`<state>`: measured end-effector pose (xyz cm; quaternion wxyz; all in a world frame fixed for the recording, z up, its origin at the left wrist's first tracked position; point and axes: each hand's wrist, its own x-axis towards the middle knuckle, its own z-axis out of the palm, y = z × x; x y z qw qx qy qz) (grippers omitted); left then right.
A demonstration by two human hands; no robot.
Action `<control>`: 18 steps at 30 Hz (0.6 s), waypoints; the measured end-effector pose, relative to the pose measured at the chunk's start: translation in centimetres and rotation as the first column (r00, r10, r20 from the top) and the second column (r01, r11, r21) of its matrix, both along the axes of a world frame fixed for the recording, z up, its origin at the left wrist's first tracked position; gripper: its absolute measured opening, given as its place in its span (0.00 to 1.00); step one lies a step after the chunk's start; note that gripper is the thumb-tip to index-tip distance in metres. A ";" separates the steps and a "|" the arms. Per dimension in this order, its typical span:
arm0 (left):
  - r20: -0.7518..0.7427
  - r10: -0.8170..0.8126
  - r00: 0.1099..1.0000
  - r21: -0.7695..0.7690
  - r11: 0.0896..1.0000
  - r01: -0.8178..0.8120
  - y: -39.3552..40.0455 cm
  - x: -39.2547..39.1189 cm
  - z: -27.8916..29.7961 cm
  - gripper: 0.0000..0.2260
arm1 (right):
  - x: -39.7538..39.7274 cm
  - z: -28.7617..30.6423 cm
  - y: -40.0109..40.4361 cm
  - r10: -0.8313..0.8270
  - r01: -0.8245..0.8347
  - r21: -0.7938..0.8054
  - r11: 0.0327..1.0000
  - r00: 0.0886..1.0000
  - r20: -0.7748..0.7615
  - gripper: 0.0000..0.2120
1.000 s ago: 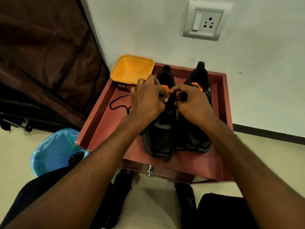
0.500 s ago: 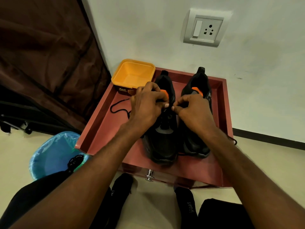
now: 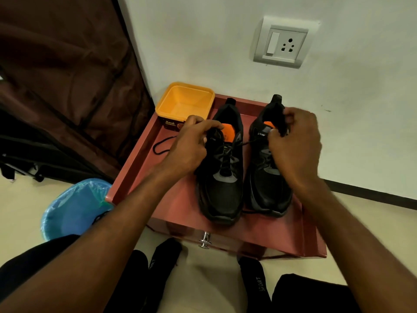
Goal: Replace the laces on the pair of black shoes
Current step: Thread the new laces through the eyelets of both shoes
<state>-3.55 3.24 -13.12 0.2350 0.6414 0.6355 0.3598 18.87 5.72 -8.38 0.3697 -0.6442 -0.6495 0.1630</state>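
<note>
Two black shoes with orange insoles stand side by side, toes toward me, on a reddish tray-top stand (image 3: 180, 206). The left shoe (image 3: 222, 190) has a black lace (image 3: 246, 143) running from its eyelets off to the right. My left hand (image 3: 189, 147) grips the left shoe's collar and tongue. My right hand (image 3: 295, 141), over the right shoe (image 3: 268, 190), pinches the lace end with curled fingers. A loose loop of black lace (image 3: 161, 145) lies on the stand left of the shoes.
An empty yellow tub (image 3: 185, 102) sits at the stand's back left corner. A bin with a blue liner (image 3: 74, 208) stands on the floor at left. A white wall with a socket (image 3: 283, 42) is behind; dark fabric hangs at left.
My hands were together over the left shoe. The right hand has pulled away to the right, over the right shoe, drawing the lace out. The left hand stays on the left shoe.
</note>
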 end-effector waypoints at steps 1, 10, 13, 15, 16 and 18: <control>-0.015 0.025 1.000 0.001 1.000 -0.025 0.0 -0.1 -0.2 0.27 | -0.7 -0.4 -0.5 0.096 -0.095 -0.007 0.995 0.992 0.080 0.16; 0.000 -0.009 1.000 0.002 1.000 0.009 -0.2 -0.3 -0.2 0.23 | 0.0 0.0 0.5 -0.040 0.041 0.053 0.998 0.999 -0.014 0.08; 0.045 -0.020 0.999 -0.023 1.000 0.021 -0.3 -0.4 0.1 0.24 | 1.4 0.4 1.1 -0.164 0.159 0.150 0.976 0.986 0.021 0.12; 0.086 -0.032 0.996 -0.038 0.999 0.035 -0.3 -0.4 0.2 0.24 | 0.5 -0.2 0.5 0.011 -0.031 0.153 0.988 0.992 0.129 0.13; 0.093 -0.041 0.995 -0.039 0.998 0.044 -0.3 -0.3 0.3 0.25 | -0.4 -0.5 0.1 0.123 -0.144 0.103 0.984 0.975 0.186 0.12; 0.091 -0.050 0.995 -0.037 0.998 0.054 -0.3 -0.2 0.4 0.27 | -1.7 -1.3 -0.6 0.308 -0.297 -0.080 0.951 0.917 0.252 0.12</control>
